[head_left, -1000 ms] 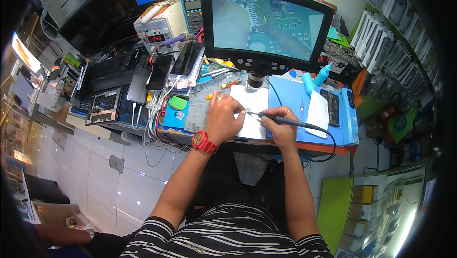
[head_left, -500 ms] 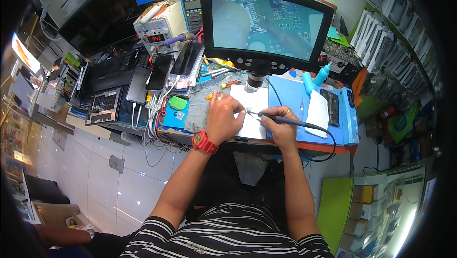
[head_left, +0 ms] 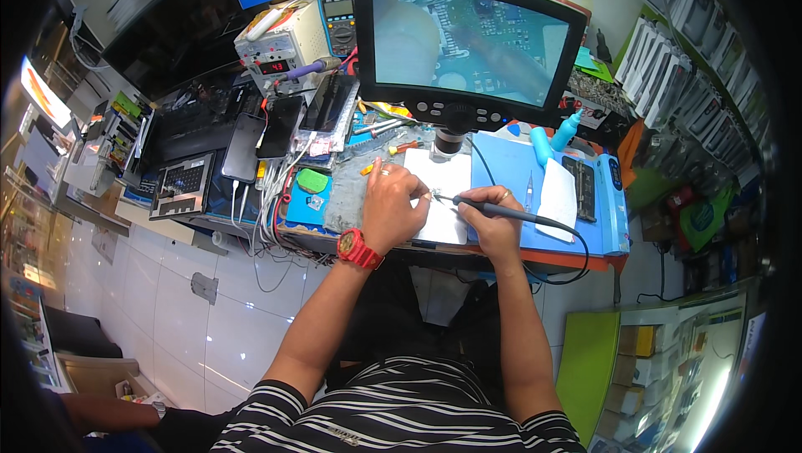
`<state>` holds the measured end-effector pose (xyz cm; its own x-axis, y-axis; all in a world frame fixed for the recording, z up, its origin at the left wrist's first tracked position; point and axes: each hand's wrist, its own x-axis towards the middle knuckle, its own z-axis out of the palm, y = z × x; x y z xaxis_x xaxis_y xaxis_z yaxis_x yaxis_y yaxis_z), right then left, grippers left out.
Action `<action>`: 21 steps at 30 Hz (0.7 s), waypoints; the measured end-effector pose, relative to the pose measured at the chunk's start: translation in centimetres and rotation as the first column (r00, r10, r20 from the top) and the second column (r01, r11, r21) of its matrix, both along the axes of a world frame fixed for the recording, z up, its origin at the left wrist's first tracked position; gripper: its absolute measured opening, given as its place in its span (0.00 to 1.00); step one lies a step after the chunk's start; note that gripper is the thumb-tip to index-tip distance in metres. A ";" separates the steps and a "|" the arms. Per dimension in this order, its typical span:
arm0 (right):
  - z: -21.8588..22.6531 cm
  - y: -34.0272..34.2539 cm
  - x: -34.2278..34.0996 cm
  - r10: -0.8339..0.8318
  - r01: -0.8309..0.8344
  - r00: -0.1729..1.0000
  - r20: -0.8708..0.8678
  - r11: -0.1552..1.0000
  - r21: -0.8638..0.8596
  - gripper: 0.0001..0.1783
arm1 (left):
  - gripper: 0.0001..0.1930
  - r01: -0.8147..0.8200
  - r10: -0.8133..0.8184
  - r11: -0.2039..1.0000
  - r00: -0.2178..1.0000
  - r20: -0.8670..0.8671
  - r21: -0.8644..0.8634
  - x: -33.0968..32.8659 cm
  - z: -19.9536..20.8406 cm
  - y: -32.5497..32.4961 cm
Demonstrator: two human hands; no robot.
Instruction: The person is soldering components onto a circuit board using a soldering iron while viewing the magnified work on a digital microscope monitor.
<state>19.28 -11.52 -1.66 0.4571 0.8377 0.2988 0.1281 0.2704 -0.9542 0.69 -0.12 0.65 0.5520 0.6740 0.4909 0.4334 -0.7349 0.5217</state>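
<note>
My right hand [head_left: 498, 227] grips a black soldering iron [head_left: 522, 216] like a pen, its tip pointing left. My left hand [head_left: 391, 206], with a red watch on the wrist, pinches a small circuit board [head_left: 435, 193] between thumb and finger. The fingertips hide most of the board. Both hands meet over a white plate [head_left: 441, 223], under the microscope lens [head_left: 449, 145]. On the microscope screen [head_left: 468, 48], a green board with tiny parts appears enlarged, a blurred fingertip at its left and the iron's dark, blurred shape crossing from the right.
At right, a blue mat [head_left: 501, 165] carries tweezers [head_left: 530, 192], white paper [head_left: 557, 201] and teal bottles [head_left: 566, 129]. Phones [head_left: 244, 145], cables and a power supply [head_left: 280, 48] crowd the left. The iron's cable loops over the bench's front edge. Another person's arm [head_left: 109, 411] shows at lower left.
On the screen, the iron's blurred shape has shifted slightly, and the fingertip looks a little different. Both hands stay in nearly the same place.
</note>
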 end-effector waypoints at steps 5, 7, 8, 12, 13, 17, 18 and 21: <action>0.1 0.0 -0.1 -0.004 0.004 1.000 0.001 1.000 -0.009 0.11 | 0.04 -0.002 0.002 1.000 1.000 -0.003 -0.008 0.0 0.0 0.0; 0.1 0.0 -0.1 -0.004 0.005 1.000 0.018 1.000 -0.007 0.12 | 0.04 -0.002 0.002 1.000 1.000 0.001 -0.006 -0.1 0.0 0.0; 0.2 0.0 -0.1 -0.004 0.004 1.000 0.018 1.000 -0.007 0.12 | 0.04 -0.002 0.002 1.000 1.000 0.001 -0.006 0.0 0.0 0.0; 0.0 0.1 0.0 0.001 -0.001 1.000 0.000 1.000 -0.012 0.12 | 0.04 -0.002 0.002 1.000 1.000 0.005 -0.001 0.0 0.0 0.0; -0.1 0.1 0.0 0.005 -0.005 1.000 0.008 1.000 -0.005 0.12 | 0.04 -0.001 0.001 1.000 1.000 0.000 -0.005 0.0 0.0 0.0; -0.4 0.2 0.1 0.014 -0.014 1.000 -0.011 1.000 0.014 0.12 | 0.04 0.001 -0.001 1.000 1.000 0.004 0.000 0.0 -0.1 0.0; -0.5 0.2 0.1 0.016 -0.015 1.000 -0.015 1.000 0.017 0.12 | 0.04 0.001 -0.001 1.000 1.000 0.006 0.002 0.0 -0.1 0.0; -0.5 0.2 0.1 0.012 -0.012 1.000 -0.015 1.000 0.012 0.12 | 0.04 0.001 -0.001 1.000 1.000 0.006 0.002 0.0 -0.1 0.0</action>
<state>19.35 -11.33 -2.12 0.4513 0.8399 0.3015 0.1102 0.2829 -0.9528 0.67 -0.14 0.58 0.5496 0.6727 0.4955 0.4298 -0.7362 0.5227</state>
